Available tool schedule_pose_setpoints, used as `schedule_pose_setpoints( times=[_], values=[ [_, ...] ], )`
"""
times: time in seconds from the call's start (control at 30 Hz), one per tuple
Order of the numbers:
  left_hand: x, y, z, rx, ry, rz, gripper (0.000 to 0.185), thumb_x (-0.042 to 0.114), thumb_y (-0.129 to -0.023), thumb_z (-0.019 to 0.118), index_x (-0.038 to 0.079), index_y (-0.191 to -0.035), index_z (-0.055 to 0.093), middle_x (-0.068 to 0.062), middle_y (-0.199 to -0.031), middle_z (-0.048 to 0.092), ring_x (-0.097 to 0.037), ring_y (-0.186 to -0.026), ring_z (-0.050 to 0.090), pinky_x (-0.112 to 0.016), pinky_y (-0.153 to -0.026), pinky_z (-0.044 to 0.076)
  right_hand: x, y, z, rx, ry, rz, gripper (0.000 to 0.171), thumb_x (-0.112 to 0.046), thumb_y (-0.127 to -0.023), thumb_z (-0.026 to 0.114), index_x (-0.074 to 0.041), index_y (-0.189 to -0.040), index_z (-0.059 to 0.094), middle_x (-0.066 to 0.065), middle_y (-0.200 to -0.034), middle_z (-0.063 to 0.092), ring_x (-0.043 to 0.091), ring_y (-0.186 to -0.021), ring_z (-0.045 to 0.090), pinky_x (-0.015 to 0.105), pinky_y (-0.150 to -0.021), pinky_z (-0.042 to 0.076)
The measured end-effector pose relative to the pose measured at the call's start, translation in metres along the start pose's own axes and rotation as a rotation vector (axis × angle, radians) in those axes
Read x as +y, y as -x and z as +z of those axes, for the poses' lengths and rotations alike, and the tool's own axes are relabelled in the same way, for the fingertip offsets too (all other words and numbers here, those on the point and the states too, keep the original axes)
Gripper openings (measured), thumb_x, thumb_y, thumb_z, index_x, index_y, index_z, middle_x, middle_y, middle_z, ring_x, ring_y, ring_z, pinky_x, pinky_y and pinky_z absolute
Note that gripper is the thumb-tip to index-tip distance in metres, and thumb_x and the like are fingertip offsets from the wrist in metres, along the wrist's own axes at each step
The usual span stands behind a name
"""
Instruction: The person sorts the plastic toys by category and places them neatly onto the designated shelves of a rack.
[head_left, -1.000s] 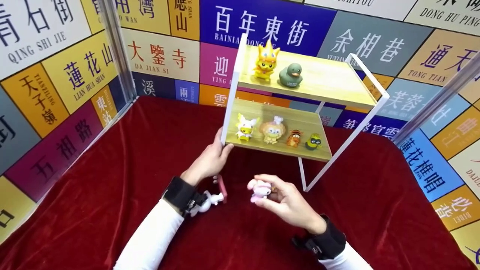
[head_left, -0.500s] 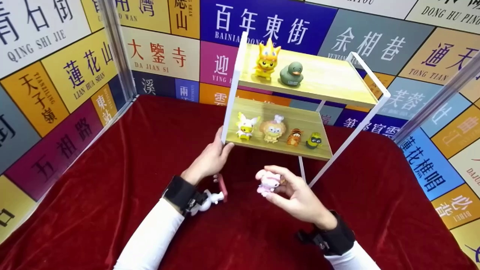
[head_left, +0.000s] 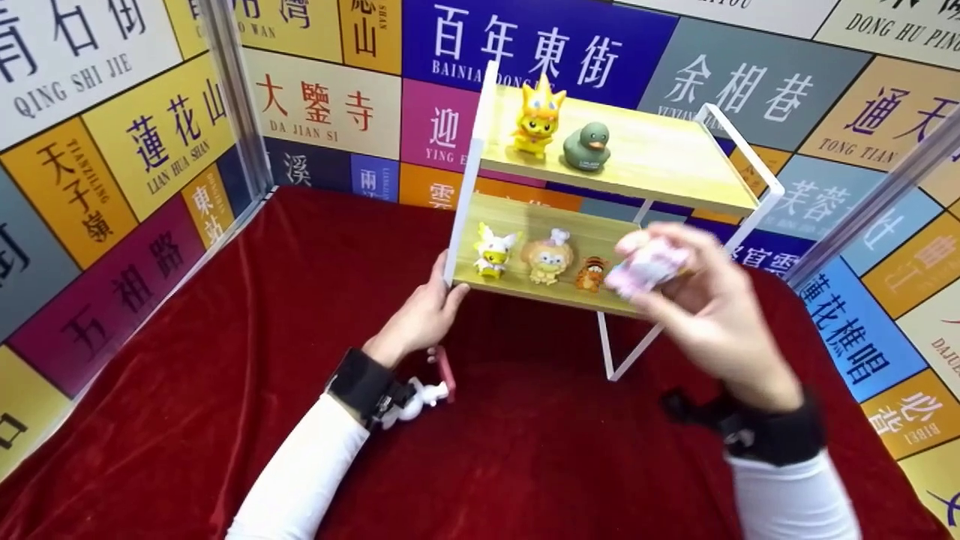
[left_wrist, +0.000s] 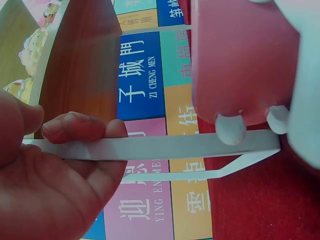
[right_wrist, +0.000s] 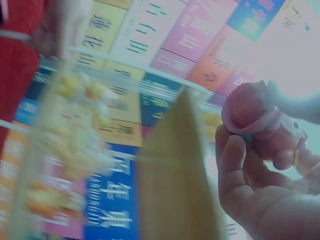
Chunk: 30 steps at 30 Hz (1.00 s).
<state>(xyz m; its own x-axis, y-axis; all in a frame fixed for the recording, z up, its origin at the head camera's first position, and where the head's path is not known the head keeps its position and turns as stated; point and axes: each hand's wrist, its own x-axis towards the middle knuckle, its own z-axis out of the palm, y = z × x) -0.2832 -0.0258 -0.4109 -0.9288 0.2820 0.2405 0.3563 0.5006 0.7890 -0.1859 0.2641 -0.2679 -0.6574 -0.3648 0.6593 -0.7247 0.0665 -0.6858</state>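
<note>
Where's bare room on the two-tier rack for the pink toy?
Top wooden shelf: bare from the grey-green rubber duck to the right white rail. Lower wooden shelf: crowded, figures in a row, right end hidden behind the right hand holding the pink toy figure.

Head view downward over shelf rack (head_left: 480, 150); wrist views close beside it.

Red-draped table (head_left: 225, 390), two-tier shelf (head_left: 645, 161), toy figures
</note>
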Motion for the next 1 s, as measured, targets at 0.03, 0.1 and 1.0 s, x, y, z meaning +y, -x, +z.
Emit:
schedule_pose_setpoints(
  times=[0.03, 0.1, 1.0],
  values=[
    [0.0, 0.0, -0.001, -0.001, -0.001, 0.001, 0.066, 0.027, -0.108, 0.046, 0.005, -0.161, 0.011, -0.03, -0.128, 0.063, -0.032, -0.092, 0.065, -0.046, -0.088, 0.052, -0.006, -0.006, -0.004, 0.006, -0.003, -0.008, 0.059, 0.029, -0.079, 0.061, 0.015, -0.135, 0.045, 0.022, -0.123, 0.064, 0.024, -0.104, 0.068, 0.03, -0.087, 0.058],
    [0.001, 0.0, -0.001, 0.002, 0.0, 0.006, 0.067, 0.026, -0.108, 0.046, 0.004, -0.16, 0.011, -0.03, -0.13, 0.062, -0.032, -0.094, 0.065, -0.046, -0.09, 0.051, -0.017, -0.017, -0.01, 0.032, 0.029, -0.017, 0.06, 0.028, -0.08, 0.061, 0.014, -0.136, 0.046, 0.021, -0.124, 0.064, 0.024, -0.106, 0.068, 0.029, -0.089, 0.057],
    [0.0, 0.0, 0.002, 0.007, 0.004, 0.013, 0.066, 0.025, -0.108, 0.046, 0.004, -0.16, 0.012, -0.028, -0.139, 0.057, -0.033, -0.097, 0.065, -0.046, -0.093, 0.051, -0.001, -0.094, -0.044, 0.154, 0.53, 0.221, 0.057, 0.009, -0.085, 0.071, -0.005, -0.137, 0.052, 0.003, -0.121, 0.06, 0.001, -0.085, 0.068, 0.013, -0.079, 0.055]
  ],
)
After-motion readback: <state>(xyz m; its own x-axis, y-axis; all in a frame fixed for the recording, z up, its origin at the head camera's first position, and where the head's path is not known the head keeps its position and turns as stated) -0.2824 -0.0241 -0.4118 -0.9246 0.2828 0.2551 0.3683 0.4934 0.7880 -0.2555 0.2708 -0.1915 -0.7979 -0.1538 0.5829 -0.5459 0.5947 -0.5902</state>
